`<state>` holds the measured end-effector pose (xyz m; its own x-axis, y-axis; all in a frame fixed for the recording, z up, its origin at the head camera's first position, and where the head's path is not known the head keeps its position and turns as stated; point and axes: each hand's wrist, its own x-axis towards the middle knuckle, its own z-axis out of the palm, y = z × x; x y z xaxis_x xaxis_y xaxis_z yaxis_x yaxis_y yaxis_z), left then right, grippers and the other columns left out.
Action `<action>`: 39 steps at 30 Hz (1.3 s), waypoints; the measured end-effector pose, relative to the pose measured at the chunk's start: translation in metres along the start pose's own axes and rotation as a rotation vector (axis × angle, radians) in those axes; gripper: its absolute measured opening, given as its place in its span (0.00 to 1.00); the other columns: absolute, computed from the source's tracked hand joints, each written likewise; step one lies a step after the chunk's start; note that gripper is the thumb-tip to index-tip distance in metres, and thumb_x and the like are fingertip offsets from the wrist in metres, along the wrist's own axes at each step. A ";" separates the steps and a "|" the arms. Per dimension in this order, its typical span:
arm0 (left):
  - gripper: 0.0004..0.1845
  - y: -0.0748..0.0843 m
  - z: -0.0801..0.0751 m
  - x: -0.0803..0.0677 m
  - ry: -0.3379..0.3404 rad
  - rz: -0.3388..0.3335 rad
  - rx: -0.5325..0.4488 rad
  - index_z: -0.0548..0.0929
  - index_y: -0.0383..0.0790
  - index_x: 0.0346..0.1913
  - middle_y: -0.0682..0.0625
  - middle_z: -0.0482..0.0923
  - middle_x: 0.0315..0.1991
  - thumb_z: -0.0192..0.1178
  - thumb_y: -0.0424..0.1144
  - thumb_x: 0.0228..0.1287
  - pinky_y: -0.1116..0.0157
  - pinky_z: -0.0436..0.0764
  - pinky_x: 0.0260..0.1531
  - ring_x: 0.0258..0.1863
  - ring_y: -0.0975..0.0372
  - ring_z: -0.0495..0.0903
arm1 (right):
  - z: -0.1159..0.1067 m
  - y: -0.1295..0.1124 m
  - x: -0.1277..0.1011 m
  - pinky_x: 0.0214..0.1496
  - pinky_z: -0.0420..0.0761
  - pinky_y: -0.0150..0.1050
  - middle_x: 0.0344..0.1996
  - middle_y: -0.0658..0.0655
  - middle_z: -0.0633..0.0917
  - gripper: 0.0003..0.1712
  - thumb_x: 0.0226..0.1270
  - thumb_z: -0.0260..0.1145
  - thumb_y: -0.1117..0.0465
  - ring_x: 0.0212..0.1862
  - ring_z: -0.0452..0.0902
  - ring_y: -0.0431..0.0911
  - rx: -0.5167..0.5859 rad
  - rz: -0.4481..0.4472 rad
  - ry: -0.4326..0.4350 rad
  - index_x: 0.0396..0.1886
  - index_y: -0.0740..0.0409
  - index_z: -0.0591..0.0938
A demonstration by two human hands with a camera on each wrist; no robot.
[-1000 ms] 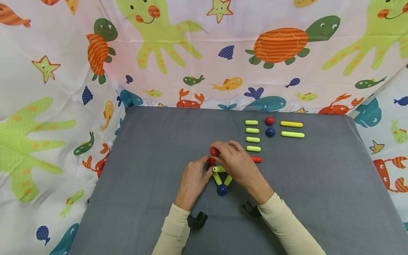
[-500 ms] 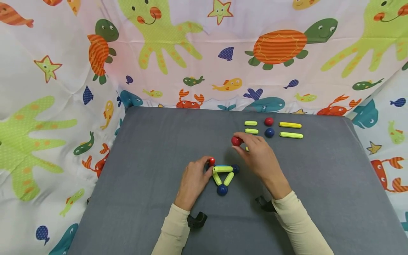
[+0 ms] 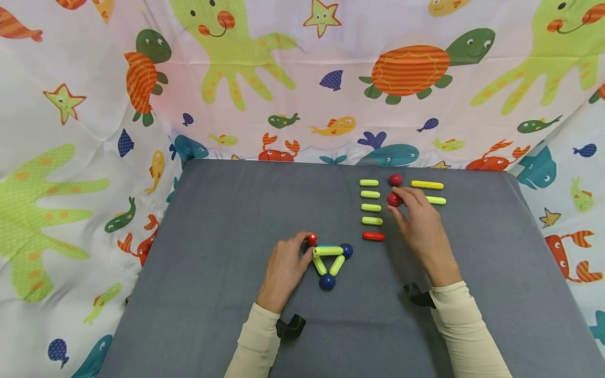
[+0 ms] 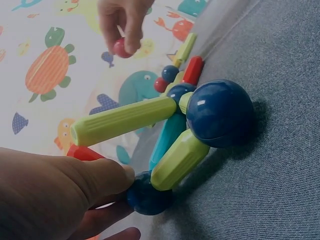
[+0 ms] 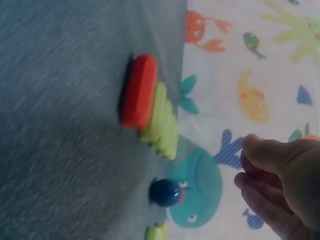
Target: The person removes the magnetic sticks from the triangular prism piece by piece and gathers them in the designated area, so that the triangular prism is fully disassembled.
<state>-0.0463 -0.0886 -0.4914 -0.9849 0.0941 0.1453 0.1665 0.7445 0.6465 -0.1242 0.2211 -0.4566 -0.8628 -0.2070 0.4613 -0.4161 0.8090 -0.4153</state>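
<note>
My left hand (image 3: 285, 268) pinches the left corner of a triangle of balls and rods. In the left wrist view its thumb lies on a navy ball (image 4: 149, 194) there. A red rod (image 3: 312, 240) stands up at that corner. Two short green rods meet at the front navy ball (image 3: 327, 282), and a teal rod (image 4: 168, 137) forms the back side. From the right navy ball (image 3: 347, 250) a longer green rod (image 3: 328, 251) juts out, its other end free. My right hand (image 3: 425, 236) holds a red ball (image 3: 394, 199) between thumb and fingers, raised above the table.
Short green rods (image 3: 371, 208) lie in a column, with a red rod (image 3: 373, 237) in front. Beyond my right hand are another red ball (image 3: 395, 180), a yellow rod (image 3: 427, 185) and a partly covered green rod (image 3: 436, 201). A loose navy ball (image 5: 165, 192) shows in the right wrist view.
My right hand has carried the red ball away from the upright red rod, rightward and back to above the loose pieces. My left hand has stayed at the triangle's corner.
</note>
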 end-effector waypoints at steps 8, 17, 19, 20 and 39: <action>0.11 0.000 0.000 0.000 0.010 0.007 0.004 0.88 0.43 0.52 0.45 0.90 0.40 0.72 0.36 0.70 0.68 0.70 0.17 0.19 0.65 0.71 | 0.003 0.019 -0.006 0.56 0.83 0.61 0.51 0.67 0.84 0.26 0.64 0.78 0.72 0.50 0.83 0.60 -0.023 0.062 -0.054 0.60 0.68 0.80; 0.12 0.001 -0.001 0.000 0.009 0.002 0.005 0.88 0.44 0.53 0.45 0.90 0.39 0.72 0.36 0.70 0.67 0.70 0.17 0.19 0.65 0.72 | 0.011 0.035 -0.008 0.57 0.81 0.65 0.53 0.70 0.84 0.30 0.68 0.75 0.71 0.50 0.84 0.64 -0.039 0.143 -0.137 0.67 0.70 0.76; 0.11 0.001 -0.001 0.000 0.010 0.004 0.011 0.88 0.44 0.53 0.46 0.90 0.38 0.73 0.36 0.70 0.67 0.70 0.17 0.19 0.65 0.72 | 0.012 0.036 -0.008 0.56 0.82 0.65 0.52 0.71 0.84 0.28 0.69 0.74 0.70 0.49 0.83 0.63 -0.041 0.177 -0.164 0.65 0.69 0.75; 0.11 0.001 -0.001 0.000 0.010 0.004 0.011 0.88 0.44 0.53 0.46 0.90 0.38 0.73 0.36 0.70 0.67 0.70 0.17 0.19 0.65 0.72 | 0.013 0.036 -0.008 0.55 0.82 0.65 0.51 0.70 0.84 0.26 0.69 0.74 0.69 0.48 0.83 0.63 -0.044 0.186 -0.175 0.63 0.69 0.76; 0.12 0.001 -0.001 0.000 -0.002 -0.003 0.009 0.88 0.44 0.53 0.46 0.90 0.40 0.73 0.36 0.70 0.68 0.71 0.17 0.19 0.66 0.73 | 0.021 0.039 -0.011 0.42 0.82 0.64 0.44 0.67 0.85 0.21 0.66 0.74 0.69 0.35 0.81 0.65 -0.150 0.121 -0.196 0.58 0.65 0.84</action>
<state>-0.0466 -0.0886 -0.4902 -0.9856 0.0930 0.1415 0.1627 0.7507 0.6403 -0.1373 0.2431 -0.4941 -0.9490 -0.1941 0.2486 -0.2715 0.9040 -0.3304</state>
